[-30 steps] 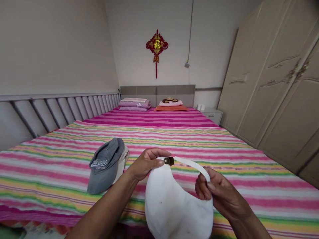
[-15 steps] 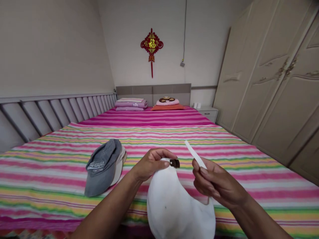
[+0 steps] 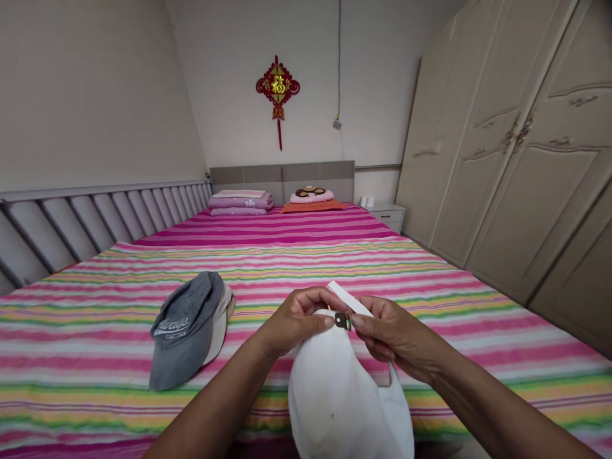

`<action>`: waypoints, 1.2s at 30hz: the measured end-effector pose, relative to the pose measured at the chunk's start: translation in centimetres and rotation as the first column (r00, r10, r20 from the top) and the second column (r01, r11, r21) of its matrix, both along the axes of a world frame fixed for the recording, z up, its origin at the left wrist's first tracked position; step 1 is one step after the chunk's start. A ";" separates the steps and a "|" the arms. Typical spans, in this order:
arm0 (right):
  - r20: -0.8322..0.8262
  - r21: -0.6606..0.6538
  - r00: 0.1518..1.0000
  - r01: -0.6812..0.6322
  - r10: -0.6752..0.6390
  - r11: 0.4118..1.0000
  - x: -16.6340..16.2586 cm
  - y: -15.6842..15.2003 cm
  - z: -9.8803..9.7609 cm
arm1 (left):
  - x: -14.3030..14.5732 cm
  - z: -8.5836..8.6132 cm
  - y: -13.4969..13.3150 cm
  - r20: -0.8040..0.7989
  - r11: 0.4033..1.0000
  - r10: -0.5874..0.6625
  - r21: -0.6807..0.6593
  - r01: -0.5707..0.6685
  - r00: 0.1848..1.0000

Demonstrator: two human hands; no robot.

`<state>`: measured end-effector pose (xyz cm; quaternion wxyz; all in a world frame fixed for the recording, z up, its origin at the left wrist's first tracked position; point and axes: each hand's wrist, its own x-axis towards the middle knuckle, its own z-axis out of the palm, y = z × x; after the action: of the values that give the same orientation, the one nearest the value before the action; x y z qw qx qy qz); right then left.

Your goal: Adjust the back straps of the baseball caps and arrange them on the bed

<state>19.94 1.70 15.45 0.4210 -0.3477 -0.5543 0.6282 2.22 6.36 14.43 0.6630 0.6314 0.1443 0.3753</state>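
I hold a white cap (image 3: 335,389) upside down in front of me, over the near edge of the bed. My left hand (image 3: 299,317) pinches the cap's back edge beside a small dark metal buckle (image 3: 343,320). My right hand (image 3: 396,335) pinches the white adjusting strap (image 3: 347,298) right at the buckle, so the fingertips of both hands nearly meet there. The strap's free end sticks up and away between my hands.
A grey cap (image 3: 184,328) lies on top of a light-coloured cap on the striped bedspread (image 3: 296,261) to my left. Folded bedding (image 3: 239,202) and a pillow (image 3: 310,199) sit at the headboard. A tall wardrobe (image 3: 507,159) lines the right wall, a padded rail the left.
The strap came out of the buckle and my right hand lifted it free, then carried it back to the buckle. My left hand stayed on the cap's edge. My view has turned slightly right.
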 end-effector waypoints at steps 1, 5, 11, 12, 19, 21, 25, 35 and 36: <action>0.000 0.000 1.000 -0.001 0.001 1.000 0.0 0.0 -0.1 | 0.1 0.0 -0.1 -0.003 1.000 -0.002 0.010 0.002 1.000; 0.006 -0.008 1.000 0.030 -0.030 1.000 -0.1 -0.1 -0.2 | 0.4 0.1 -0.2 -0.056 0.999 0.002 0.043 0.000 0.998; 0.028 0.004 0.997 0.065 -0.065 0.998 -0.3 -0.2 -0.2 | 0.6 0.0 -0.7 -0.080 0.956 0.122 0.276 -0.095 0.989; 0.031 0.003 0.997 0.067 -0.067 0.998 -0.3 -0.2 -0.2 | 0.7 -0.1 -0.8 -0.096 0.941 0.184 0.306 -0.147 0.978; -0.089 -0.031 0.991 0.097 -0.099 0.995 -0.3 -0.6 0.3 | 0.9 -0.2 -1.5 -0.039 0.962 0.272 0.015 -0.272 0.961; -0.094 -0.036 0.986 0.136 -0.139 0.990 -0.1 -0.9 0.6 | 0.5 -0.1 -1.3 0.030 0.966 0.222 -0.142 -0.216 0.974; -0.018 -0.008 0.989 0.147 -0.147 0.989 0.3 -1.4 1.0 | -0.2 -0.1 -0.9 0.116 0.960 0.174 -0.241 -0.142 0.978; 0.085 -0.007 0.980 0.180 -0.179 0.984 0.0 -1.2 1.5 | -0.3 -0.4 -0.7 0.179 0.952 0.158 -0.289 -0.101 0.971; 0.095 -0.008 0.979 0.180 -0.178 0.984 -0.1 -1.2 1.5 | -0.3 -0.4 -0.7 0.180 0.952 0.161 -0.289 -0.104 0.970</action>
<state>19.89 0.52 16.99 0.4465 -0.4286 -0.5347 0.5754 1.94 5.64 14.07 0.7292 0.4800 0.1698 0.4572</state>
